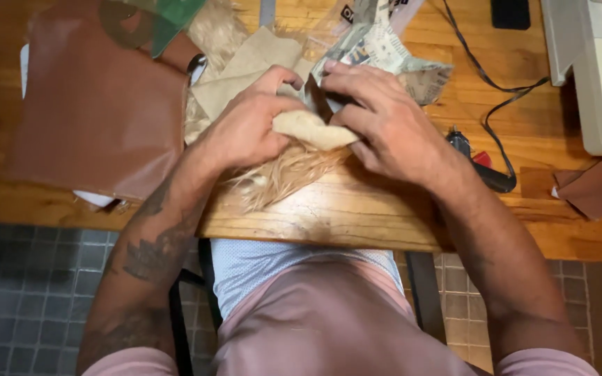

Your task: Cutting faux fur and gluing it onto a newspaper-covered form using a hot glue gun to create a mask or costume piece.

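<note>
Both hands meet over a cream faux-fur piece (283, 174) near the front edge of the wooden table (357, 216). My left hand (249, 125) and my right hand (377, 118) pinch a small folded cream fabric flap (313, 129) between them, the fur's long hairs spreading below it. A dark narrow object pokes up between the fingers; I cannot tell what it is.
A brown leather sheet (95, 104) lies at the left. Beige fabric pieces (252, 66) and a crumpled printed paper pattern (384, 52) sit behind the hands. A black cable (503, 90), a dark hand tool (482, 167), a white sewing machine (600, 69) and a brown scrap (597, 188) are at the right.
</note>
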